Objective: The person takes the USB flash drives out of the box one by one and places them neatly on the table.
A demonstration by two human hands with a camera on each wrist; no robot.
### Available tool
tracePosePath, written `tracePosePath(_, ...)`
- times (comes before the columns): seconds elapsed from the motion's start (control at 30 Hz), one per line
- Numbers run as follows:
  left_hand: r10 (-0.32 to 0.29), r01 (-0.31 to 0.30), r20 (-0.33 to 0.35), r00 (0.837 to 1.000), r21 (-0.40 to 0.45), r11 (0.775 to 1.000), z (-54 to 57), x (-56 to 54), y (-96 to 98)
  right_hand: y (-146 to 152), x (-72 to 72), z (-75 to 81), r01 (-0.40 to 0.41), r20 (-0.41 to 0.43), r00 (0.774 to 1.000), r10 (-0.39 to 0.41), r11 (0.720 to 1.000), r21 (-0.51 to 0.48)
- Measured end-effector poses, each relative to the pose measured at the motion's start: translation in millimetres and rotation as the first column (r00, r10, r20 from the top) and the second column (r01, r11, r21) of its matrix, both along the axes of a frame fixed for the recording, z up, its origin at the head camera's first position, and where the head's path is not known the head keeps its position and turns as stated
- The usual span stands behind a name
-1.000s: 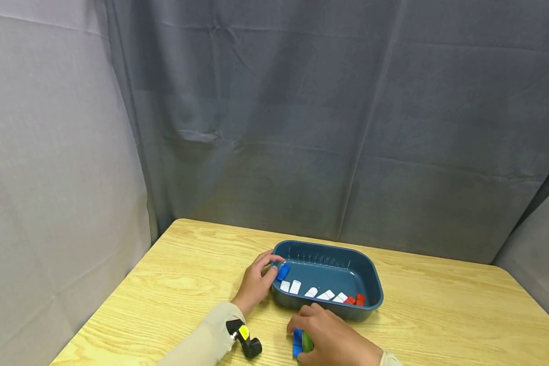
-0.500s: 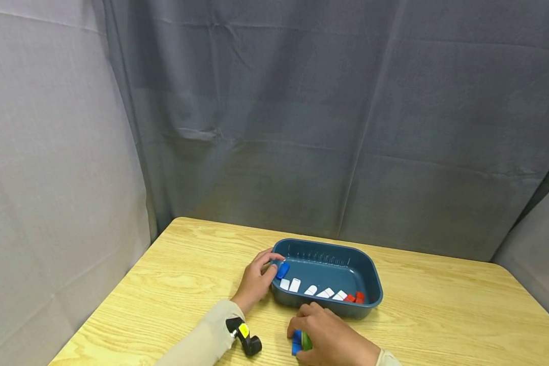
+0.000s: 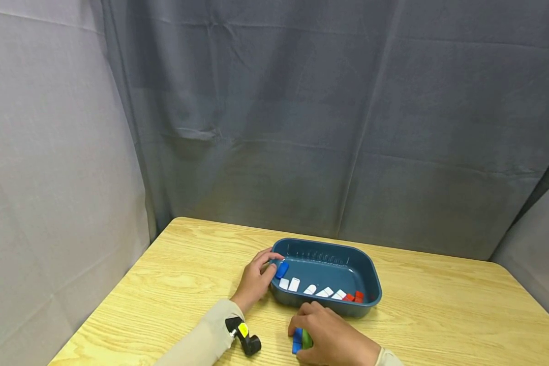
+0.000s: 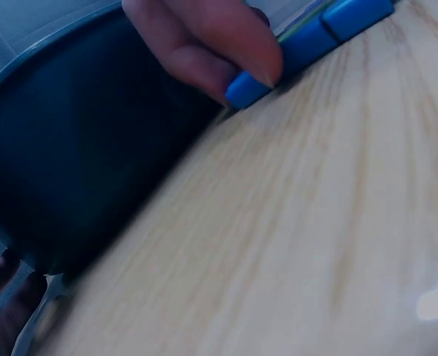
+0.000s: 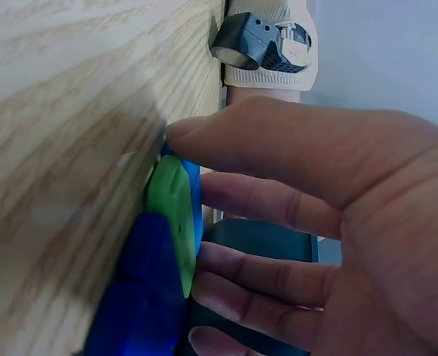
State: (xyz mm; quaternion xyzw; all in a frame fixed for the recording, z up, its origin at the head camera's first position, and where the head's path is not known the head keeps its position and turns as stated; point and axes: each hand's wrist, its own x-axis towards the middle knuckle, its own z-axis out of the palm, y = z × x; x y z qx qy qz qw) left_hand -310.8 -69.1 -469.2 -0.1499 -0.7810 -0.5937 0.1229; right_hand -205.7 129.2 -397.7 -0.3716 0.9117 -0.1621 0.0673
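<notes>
My left hand (image 3: 252,279) holds the left end of a dark teal plastic tub (image 3: 322,272), its fingers reaching over the rim. In front of the tub, my right hand (image 3: 331,333) grips a small group of blue blocks (image 3: 297,341) with a green block (image 3: 307,339) against them, low on the table. The right wrist view shows the thumb at one end of the green block (image 5: 173,208) and the fingers along its side. More blue blocks (image 5: 141,285) extend beyond it there. The left wrist view has fingertips pinching the end of the blue row (image 4: 308,50).
Inside the tub lie a blue block (image 3: 282,270) at the left, several white blocks (image 3: 294,284) along the near wall and red blocks (image 3: 359,296) at the right. The wooden table (image 3: 201,264) ends at a grey curtain (image 3: 265,152). A black wrist camera (image 3: 247,341) sits on the left sleeve.
</notes>
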Motion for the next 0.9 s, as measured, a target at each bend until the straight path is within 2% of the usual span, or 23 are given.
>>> tracePosePath(0.9,-0.005,0.005,-0.002,1.000,-0.018,1.000,3.7,2.2,0.3,0.2,0.2,2.6,-0.002,0.028,1.000,0.002,1.000,0.002)
